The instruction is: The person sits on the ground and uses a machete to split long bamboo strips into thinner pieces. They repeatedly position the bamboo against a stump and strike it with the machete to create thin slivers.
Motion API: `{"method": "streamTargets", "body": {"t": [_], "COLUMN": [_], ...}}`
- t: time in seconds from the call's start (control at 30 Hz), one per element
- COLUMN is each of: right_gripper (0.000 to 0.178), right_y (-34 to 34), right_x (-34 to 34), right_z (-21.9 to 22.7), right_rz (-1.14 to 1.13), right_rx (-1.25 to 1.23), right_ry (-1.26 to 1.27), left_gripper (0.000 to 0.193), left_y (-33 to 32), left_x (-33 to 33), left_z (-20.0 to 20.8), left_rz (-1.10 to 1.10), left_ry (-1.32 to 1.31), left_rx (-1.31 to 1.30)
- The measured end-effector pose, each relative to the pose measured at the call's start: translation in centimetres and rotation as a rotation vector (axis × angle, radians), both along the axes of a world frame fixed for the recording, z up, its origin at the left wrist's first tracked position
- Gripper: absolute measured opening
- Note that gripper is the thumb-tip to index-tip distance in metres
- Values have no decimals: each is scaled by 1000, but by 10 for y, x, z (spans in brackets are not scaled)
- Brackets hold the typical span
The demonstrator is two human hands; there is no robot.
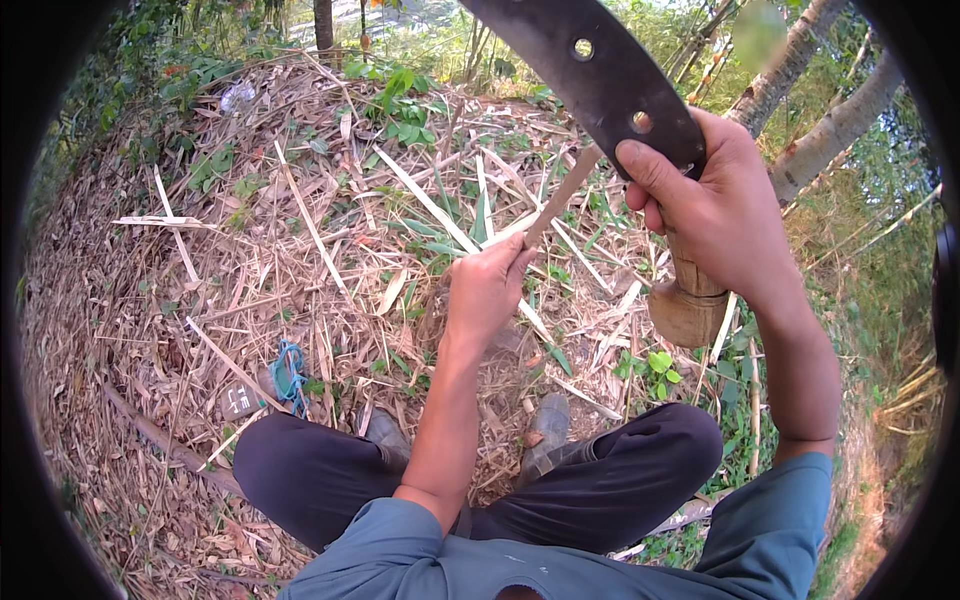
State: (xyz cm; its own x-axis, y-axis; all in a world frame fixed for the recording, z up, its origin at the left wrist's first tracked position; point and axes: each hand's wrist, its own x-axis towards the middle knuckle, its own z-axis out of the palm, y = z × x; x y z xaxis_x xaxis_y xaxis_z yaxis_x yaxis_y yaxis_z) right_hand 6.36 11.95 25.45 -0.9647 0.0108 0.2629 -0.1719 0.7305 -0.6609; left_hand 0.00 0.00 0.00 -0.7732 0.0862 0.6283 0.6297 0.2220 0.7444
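My right hand (725, 205) is wrapped round the wooden handle (690, 310) of a machete, with the thumb pressed on the base of the blade. The dark, broad blade (590, 80) has round holes in it and points up and to the left, past the top edge of the view. Lower and further left, my left hand (488, 288) grips a thin brown strip of wood or bamboo (563, 198). That strip slants up to the right, and its upper end reaches the blade's lower edge. Whether the two touch, I cannot tell.
Pale split strips (430, 200) lie scattered over dry leaf litter. A bottle-like container (240, 400) with blue cord (288, 375) rests by my left knee. My boots (545, 435) are on the ground between my bent legs. Leaning trunks (840, 125) rise at the right.
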Motion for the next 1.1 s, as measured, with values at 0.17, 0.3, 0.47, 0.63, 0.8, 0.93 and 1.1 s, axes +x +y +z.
{"method": "streamTargets", "body": {"t": [0.17,0.3,0.47,0.63,0.8,0.93,1.1], "right_gripper": [15,18,19,19,18,19,18], "right_y": [-7,1,-4,-20,-18,-14,4], "right_x": [8,3,3,0,-3,-4,-13], "right_z": [6,2,4,26,4,4,3], "right_rz": [-34,-6,16,101,21,27,19], "right_rx": [-55,35,39,39,37,51,160], "right_ry": [129,59,165,-80,95,153,99], "left_gripper": [22,21,22,23,23,23,24], "left_y": [-3,-6,-18,-18,-13,-15,-3], "left_x": [4,-7,-7,-13,-13,-7,-11], "left_z": [18,-2,23,10,15,13,8], "left_rz": [20,18,-14,-47,-49,6,13], "left_ry": [58,102,70,-43,-54,14,6], "left_rx": [25,8,-26,5,-7,16,5]}}
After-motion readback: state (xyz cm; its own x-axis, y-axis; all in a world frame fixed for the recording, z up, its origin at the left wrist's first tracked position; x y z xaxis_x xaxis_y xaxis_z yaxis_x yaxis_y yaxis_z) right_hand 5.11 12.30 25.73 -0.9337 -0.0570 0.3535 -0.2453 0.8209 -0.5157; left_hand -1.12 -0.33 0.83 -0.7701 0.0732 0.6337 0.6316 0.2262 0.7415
